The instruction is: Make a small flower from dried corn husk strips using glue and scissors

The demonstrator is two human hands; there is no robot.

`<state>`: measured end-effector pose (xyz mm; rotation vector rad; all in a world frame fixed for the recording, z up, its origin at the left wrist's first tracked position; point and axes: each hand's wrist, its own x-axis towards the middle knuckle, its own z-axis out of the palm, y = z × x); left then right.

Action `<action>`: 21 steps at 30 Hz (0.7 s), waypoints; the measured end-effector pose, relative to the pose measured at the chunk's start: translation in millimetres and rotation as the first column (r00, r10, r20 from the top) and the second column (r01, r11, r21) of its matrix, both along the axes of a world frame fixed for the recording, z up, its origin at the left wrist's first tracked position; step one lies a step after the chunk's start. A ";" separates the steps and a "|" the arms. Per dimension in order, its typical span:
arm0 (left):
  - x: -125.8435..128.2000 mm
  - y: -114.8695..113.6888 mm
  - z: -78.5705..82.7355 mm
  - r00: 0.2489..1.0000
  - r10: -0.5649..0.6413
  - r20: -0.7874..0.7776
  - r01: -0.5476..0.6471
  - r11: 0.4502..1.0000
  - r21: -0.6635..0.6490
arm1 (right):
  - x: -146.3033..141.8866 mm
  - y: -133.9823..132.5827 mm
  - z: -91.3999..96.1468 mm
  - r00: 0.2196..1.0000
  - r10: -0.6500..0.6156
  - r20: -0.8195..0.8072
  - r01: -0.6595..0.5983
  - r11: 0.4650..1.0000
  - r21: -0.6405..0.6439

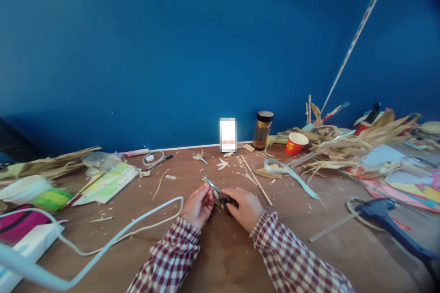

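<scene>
In the middle of the table, my right hand (242,206) is closed around the dark handles of a pair of scissors (213,185). The metal blades point up and left, across the fingertips of my left hand (199,205). Those left fingers are pinched together at the blades, and what they hold is too small and hidden to name. Beyond the hands lie a pale petal-shaped cutout (222,163) and a small flower-like piece (200,158) with a bluish stem. A thin stick (256,179) rests to the right of them.
A hot glue gun (388,215) lies at right, below heaped dry corn husks (374,135). At the back stand a dark-lidded jar (263,130) and a red paper cup (296,144). A white cable (137,219) loops across the left, near a power strip (30,252).
</scene>
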<state>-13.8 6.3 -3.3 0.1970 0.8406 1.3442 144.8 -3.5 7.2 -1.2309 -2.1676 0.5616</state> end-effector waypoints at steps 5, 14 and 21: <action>0.1 0.0 0.5 1.000 -0.002 -0.001 0.002 1.000 -0.007 | 0.0 -0.7 0.6 1.000 0.003 -0.006 -0.002 1.000 0.007; -0.9 0.8 -1.2 1.000 -0.010 0.004 0.010 1.000 0.014 | 1.4 0.4 -0.4 1.000 0.008 0.011 -0.008 1.000 0.002; 0.7 0.5 1.3 0.999 0.035 -0.033 -0.036 0.999 -0.022 | 1.4 2.1 -4.1 0.998 -0.001 -0.068 0.002 1.000 0.017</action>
